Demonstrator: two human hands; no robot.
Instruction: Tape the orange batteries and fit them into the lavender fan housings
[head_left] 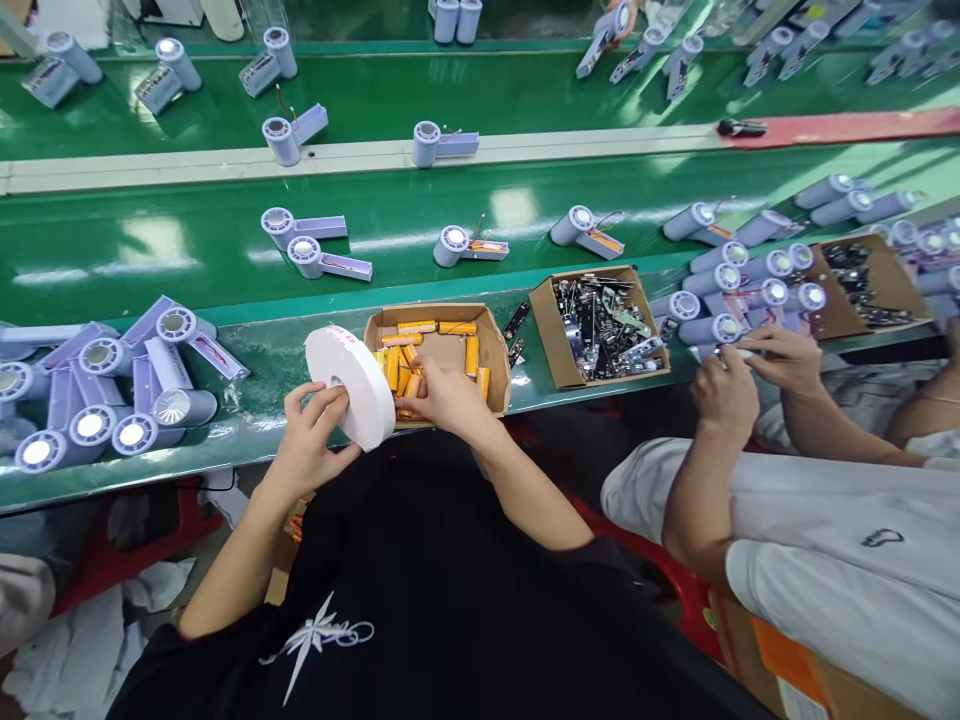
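Note:
My left hand grips a large white roll of tape at its core, and the roll tilts beside the cardboard box. Inside that box lie several orange battery cells, some standing in a group at the left. Over the box's near side, my right hand has its fingers pinched low among the cells. What sits between those fingertips is too small and covered to make out. Lilac fan housings with handles are piled on the bench to the left.
A cardboard box of small circuit boards stands right of the cells. Green conveyor belts run beyond, carrying spaced lilac fans. A co-worker's hands work at the right, near more fans.

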